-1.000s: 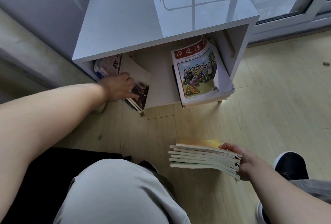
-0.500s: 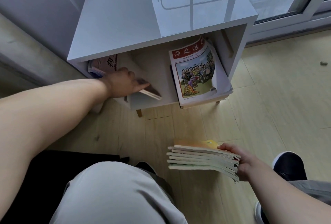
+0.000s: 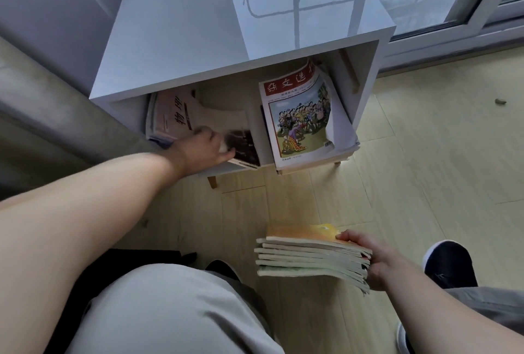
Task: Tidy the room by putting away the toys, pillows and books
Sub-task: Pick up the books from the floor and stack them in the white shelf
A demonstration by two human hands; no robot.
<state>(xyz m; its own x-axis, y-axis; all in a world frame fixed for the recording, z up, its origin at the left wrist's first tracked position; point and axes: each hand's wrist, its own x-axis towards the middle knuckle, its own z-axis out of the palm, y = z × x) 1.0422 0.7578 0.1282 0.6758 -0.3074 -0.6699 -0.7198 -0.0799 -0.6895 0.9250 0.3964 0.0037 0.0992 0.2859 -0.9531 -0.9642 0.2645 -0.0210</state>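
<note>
White cabinet (image 3: pixel 198 42): L hand (image 3: pixel 204 149) on leaning books (image 3: pixel 181 115) in compartment's left side; blurred, can't tell grip. R hand (image 3: pixel 377 263) grips book stack (image 3: pixel 306 257) above floor (image 3: pixel 425 155), thumb on top. Red-titled magazine (image 3: pixel 297 115) leans at right.

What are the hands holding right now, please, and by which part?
The right hand grips the book stack by its right end. The left hand rests on a shelved book; blur hides any grip.
</note>
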